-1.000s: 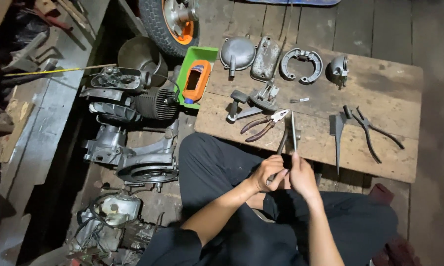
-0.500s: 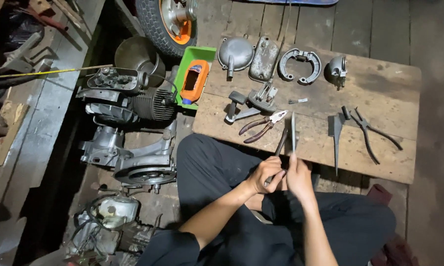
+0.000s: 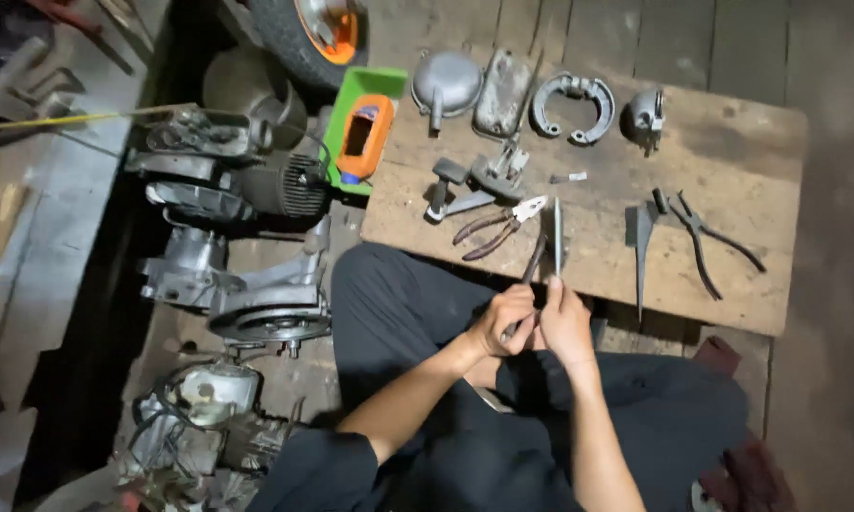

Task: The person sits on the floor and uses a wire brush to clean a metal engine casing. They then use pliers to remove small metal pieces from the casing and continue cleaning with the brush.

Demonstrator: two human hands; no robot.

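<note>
Above my lap, my left hand [image 3: 506, 319] grips a dark metal rod-like part [image 3: 534, 259] that slants up toward the wooden board [image 3: 730, 142]. Right beside it, touching it, my right hand [image 3: 566, 322] holds a thin flat metal tool [image 3: 557, 237] upright. Just beyond the two hands, red-handled pliers [image 3: 491, 227] lie on the board. What the fingers cover between the hands cannot be made out.
On the board lie a round metal cover [image 3: 446, 83], a brake shoe [image 3: 573, 106], dark pliers [image 3: 707, 242] and a small metal lever assembly [image 3: 484, 182]. A green tray with an orange container [image 3: 363, 133] sits at its left edge. Engine parts [image 3: 247, 185] crowd the floor on the left, below a wheel [image 3: 308, 28].
The view has shifted, so everything sits a little higher and further left in frame. Both hands stay together holding the same two metal pieces.
</note>
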